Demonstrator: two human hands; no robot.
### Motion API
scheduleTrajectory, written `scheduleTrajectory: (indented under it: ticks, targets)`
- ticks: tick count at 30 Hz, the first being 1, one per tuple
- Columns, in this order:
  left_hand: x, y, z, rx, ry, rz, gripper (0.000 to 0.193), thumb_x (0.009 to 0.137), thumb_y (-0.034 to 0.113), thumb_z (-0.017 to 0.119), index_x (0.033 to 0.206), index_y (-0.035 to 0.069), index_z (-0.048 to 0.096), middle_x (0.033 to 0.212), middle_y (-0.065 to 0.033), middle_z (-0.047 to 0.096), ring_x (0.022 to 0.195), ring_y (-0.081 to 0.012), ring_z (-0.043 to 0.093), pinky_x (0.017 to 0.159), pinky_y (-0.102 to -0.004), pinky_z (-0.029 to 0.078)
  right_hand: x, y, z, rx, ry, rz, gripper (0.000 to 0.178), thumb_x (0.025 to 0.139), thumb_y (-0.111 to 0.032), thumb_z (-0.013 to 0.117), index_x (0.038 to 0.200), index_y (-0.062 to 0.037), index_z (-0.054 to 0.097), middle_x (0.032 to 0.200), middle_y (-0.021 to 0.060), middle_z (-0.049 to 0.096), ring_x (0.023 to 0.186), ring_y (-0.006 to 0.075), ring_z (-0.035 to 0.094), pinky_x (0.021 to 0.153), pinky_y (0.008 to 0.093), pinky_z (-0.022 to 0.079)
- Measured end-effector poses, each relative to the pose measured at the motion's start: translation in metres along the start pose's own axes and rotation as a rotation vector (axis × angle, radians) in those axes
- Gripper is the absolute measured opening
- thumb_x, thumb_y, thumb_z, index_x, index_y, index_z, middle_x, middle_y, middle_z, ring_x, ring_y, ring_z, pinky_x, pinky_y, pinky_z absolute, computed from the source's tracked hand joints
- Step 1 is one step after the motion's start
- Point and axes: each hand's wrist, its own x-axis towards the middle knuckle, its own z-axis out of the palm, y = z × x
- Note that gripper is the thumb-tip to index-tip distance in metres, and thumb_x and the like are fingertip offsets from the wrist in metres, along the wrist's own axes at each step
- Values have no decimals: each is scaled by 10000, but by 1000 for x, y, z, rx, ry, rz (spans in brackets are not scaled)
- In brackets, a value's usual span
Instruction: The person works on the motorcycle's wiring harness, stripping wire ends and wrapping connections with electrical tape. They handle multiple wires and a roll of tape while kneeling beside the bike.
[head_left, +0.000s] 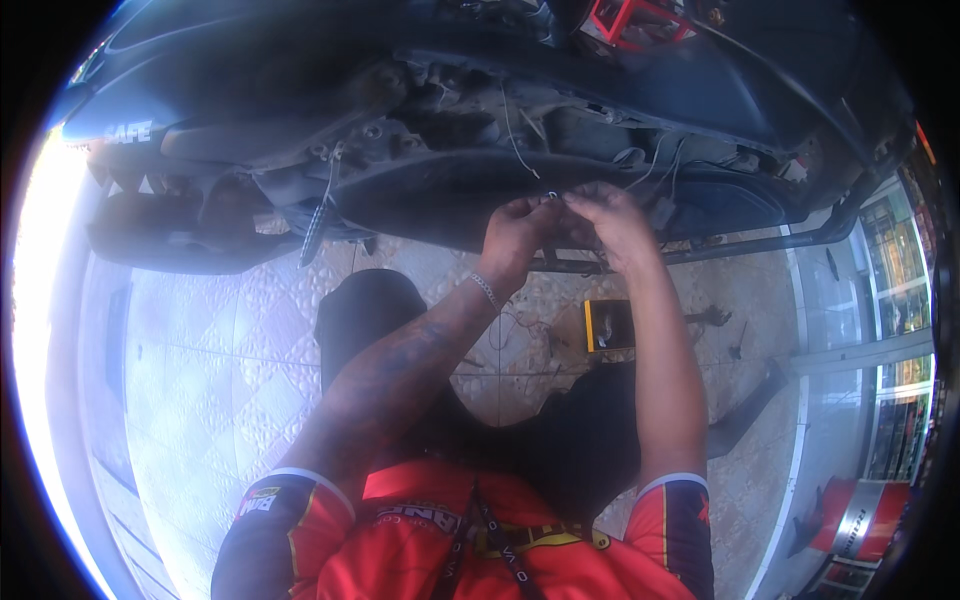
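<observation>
In front of the dark body of a scooter or motorcycle (430,200), my two hands meet, fingertips almost touching. My left hand (518,235) is closed in a pinch, and my right hand (612,220) is pinched beside it. A small pale piece (553,195) shows between the fingertips, too small to name; which hand bears it is unclear. Just beyond hangs a thin light wire (512,130), its free end close to my fingers. More loose wires (655,160) come out of the opened side of the bodywork, to the right of my hands.
A yellow-edged black box (608,325) lies on the tiled floor (250,330) below my right forearm, with thin wires (530,322) beside it. A dark bar (740,245) runs under the vehicle's side. At the lower right stands a red and silver cylinder (858,520) near glass-fronted shelves (900,260).
</observation>
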Motion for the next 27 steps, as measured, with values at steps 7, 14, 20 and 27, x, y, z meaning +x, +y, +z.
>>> scheduleTrajectory:
  ticks: [7,14,20,27]
  targets:
    - [6,-8,-5,25,-8,29,130,979,165,670,983,35,662,862,4,638,737,-67,586,704,-227,502,0,8,3,62,1,-37,86,950,-93,698,978,-40,637,902,42,688,760,143,692,674,271,609]
    - [15,-16,-9,309,67,87,227,1002,181,621,1084,-24,672,963,-50,694,807,-118,627,759,-279,520,-3,13,11,-151,119,-151,78,948,-78,691,967,-12,654,874,42,694,738,137,678,665,278,579]
    - [16,-15,-4,607,152,176,281,1007,207,599,1049,-60,676,906,-74,696,796,-127,615,744,-300,503,4,23,22,-430,317,-325,127,902,-107,726,882,5,670,757,91,704,689,157,672,652,326,529]
    - [15,-8,5,635,143,107,330,1002,248,601,1033,-72,675,884,-86,698,791,-133,618,736,-309,506,16,43,27,-532,514,-406,165,871,-138,741,849,5,659,764,169,714,703,251,711,680,371,538]
